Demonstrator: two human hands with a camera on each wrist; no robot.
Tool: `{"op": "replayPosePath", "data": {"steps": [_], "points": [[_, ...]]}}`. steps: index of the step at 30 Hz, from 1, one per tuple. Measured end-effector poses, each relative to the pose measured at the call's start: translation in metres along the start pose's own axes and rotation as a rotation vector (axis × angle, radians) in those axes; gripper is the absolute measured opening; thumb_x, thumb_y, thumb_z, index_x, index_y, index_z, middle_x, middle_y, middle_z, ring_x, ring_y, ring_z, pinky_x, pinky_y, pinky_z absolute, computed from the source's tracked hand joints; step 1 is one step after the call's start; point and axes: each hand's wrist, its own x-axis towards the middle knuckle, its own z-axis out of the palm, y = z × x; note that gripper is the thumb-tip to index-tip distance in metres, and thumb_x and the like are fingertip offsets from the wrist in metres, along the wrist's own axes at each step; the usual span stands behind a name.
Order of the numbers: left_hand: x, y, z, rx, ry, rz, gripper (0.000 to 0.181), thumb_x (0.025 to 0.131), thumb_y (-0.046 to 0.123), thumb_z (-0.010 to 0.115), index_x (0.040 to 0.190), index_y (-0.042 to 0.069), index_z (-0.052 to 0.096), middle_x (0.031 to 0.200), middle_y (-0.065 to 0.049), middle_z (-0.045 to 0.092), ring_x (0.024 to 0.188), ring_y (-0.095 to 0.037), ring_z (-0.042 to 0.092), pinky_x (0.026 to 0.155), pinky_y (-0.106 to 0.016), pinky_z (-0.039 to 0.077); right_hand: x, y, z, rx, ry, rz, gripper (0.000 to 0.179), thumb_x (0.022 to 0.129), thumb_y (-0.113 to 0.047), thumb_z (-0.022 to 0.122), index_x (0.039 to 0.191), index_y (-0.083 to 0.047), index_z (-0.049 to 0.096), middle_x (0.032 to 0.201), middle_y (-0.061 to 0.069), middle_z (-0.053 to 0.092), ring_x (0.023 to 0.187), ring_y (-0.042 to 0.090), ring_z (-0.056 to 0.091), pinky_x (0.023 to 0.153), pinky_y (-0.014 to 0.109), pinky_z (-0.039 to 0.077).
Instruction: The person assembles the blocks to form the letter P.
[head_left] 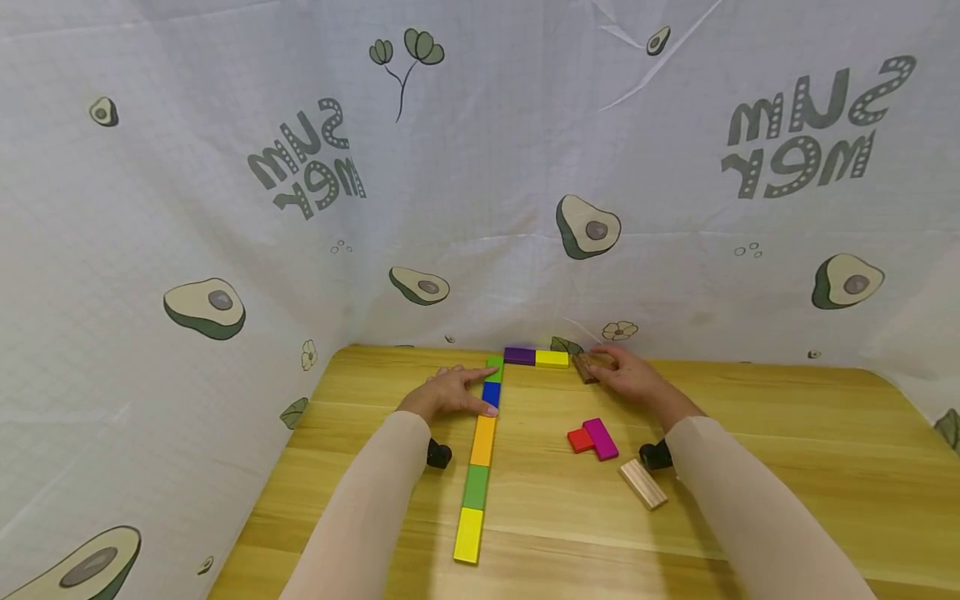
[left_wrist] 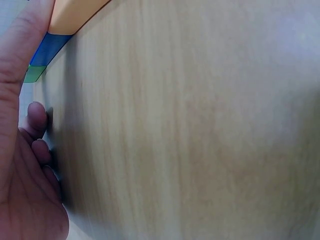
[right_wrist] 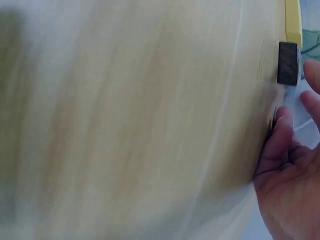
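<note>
A column of coloured wooden blocks runs along the table: a bright green block (head_left: pixel 495 369), a blue block (head_left: pixel 491 394), an orange block (head_left: pixel 483 440), a lower green block (head_left: pixel 476 487) and a yellow block (head_left: pixel 468 536). My left hand (head_left: pixel 448 392) lies beside its far part, index finger stretched to the bright green block and thumb at the joint of blue and orange. From the far end, a purple block (head_left: pixel 520 357) and a second yellow block (head_left: pixel 552 359) extend rightward. My right hand (head_left: pixel 633 379) pinches a dark brown block (right_wrist: pixel 288 63) just right of that yellow block.
Right of the column lie a red block (head_left: pixel 580 440) and a magenta block (head_left: pixel 601 439) side by side. A light wooden block (head_left: pixel 642 484) rests nearer the right forearm. A white printed curtain (head_left: pixel 480 167) borders the table's back and left.
</note>
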Motion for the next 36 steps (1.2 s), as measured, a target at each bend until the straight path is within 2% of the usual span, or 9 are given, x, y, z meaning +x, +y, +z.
{"op": "replayPosePath", "data": {"steps": [4,7,10,12,16,19,22,28,36], "points": [[-0.001,0.0,-0.001,-0.004,0.001,-0.001,0.086,0.075,0.067,0.081,0.149,0.061,0.037,0.167,-0.005,0.03,0.154,-0.04,0.02,0.119,-0.074,0.022,0.005,-0.006,0.0,-0.098,-0.053,-0.063,0.055,0.107,-0.03,0.046,0.154,-0.001,0.038,0.158,0.036,0.032,0.144,0.057,0.032,0.119,0.069,0.027],[-0.001,0.0,0.0,-0.005,0.0,0.001,0.087,0.074,0.067,0.081,0.149,0.061,0.038,0.167,-0.005,0.031,0.153,-0.04,0.021,0.119,-0.073,0.023,0.006,-0.008,0.0,-0.112,-0.084,-0.06,0.056,0.107,-0.03,0.044,0.155,-0.001,0.037,0.159,0.035,0.03,0.147,0.056,0.027,0.121,0.069,0.023],[0.0,0.0,0.001,0.0,-0.003,0.006,0.087,0.074,0.068,0.081,0.149,0.061,0.037,0.166,-0.005,0.032,0.152,-0.039,0.024,0.118,-0.073,0.025,0.006,-0.007,-0.002,-0.09,-0.109,-0.041,0.058,0.106,-0.029,0.045,0.155,-0.002,0.036,0.161,0.035,0.028,0.148,0.057,0.025,0.121,0.07,0.022],[0.0,0.0,0.001,0.001,-0.001,0.005,0.087,0.074,0.068,0.08,0.149,0.061,0.037,0.166,-0.005,0.033,0.151,-0.039,0.025,0.118,-0.073,0.026,0.006,-0.004,-0.003,-0.063,-0.118,-0.025,0.058,0.103,-0.028,0.049,0.154,-0.003,0.038,0.159,0.035,0.031,0.143,0.056,0.033,0.118,0.07,0.029],[0.001,0.0,0.0,-0.001,0.006,-0.001,0.087,0.073,0.069,0.081,0.148,0.062,0.038,0.166,-0.004,0.033,0.151,-0.04,0.025,0.118,-0.073,0.025,0.005,0.0,-0.005,-0.029,-0.111,-0.025,0.055,0.097,-0.025,0.059,0.148,-0.006,0.045,0.135,0.032,0.051,0.113,0.044,0.054,0.096,0.053,0.051],[0.001,0.0,0.0,0.0,0.006,-0.002,0.087,0.073,0.069,0.081,0.148,0.062,0.038,0.166,-0.004,0.033,0.151,-0.04,0.025,0.118,-0.072,0.025,0.003,0.003,-0.003,-0.016,-0.097,-0.058,0.052,0.095,-0.024,0.063,0.142,-0.006,0.05,0.111,0.022,0.055,0.095,0.031,0.052,0.077,0.036,0.047],[0.001,0.0,0.0,0.003,0.005,-0.001,0.087,0.073,0.069,0.081,0.148,0.061,0.038,0.166,-0.005,0.033,0.15,-0.038,0.026,0.119,-0.072,0.025,0.002,0.004,-0.002,-0.001,-0.097,-0.073,0.052,0.094,-0.026,0.066,0.14,-0.006,0.052,0.102,0.016,0.053,0.089,0.027,0.05,0.072,0.032,0.042],[0.0,0.0,0.0,-0.003,0.006,0.008,0.087,0.074,0.067,0.081,0.149,0.059,0.039,0.165,-0.005,0.033,0.152,-0.039,0.023,0.119,-0.072,0.023,0.001,0.001,-0.001,0.012,-0.13,-0.067,0.056,0.094,-0.031,0.069,0.142,-0.008,0.051,0.111,0.02,0.055,0.096,0.031,0.052,0.078,0.036,0.046],[0.001,0.0,0.0,-0.005,0.001,0.001,0.088,0.073,0.067,0.081,0.149,0.06,0.038,0.168,-0.006,0.029,0.153,-0.041,0.022,0.118,-0.074,0.023,0.002,-0.001,0.001,0.034,-0.155,-0.008,0.059,0.094,-0.037,0.071,0.146,-0.014,0.052,0.133,0.026,0.052,0.115,0.039,0.051,0.098,0.054,0.051]]}}
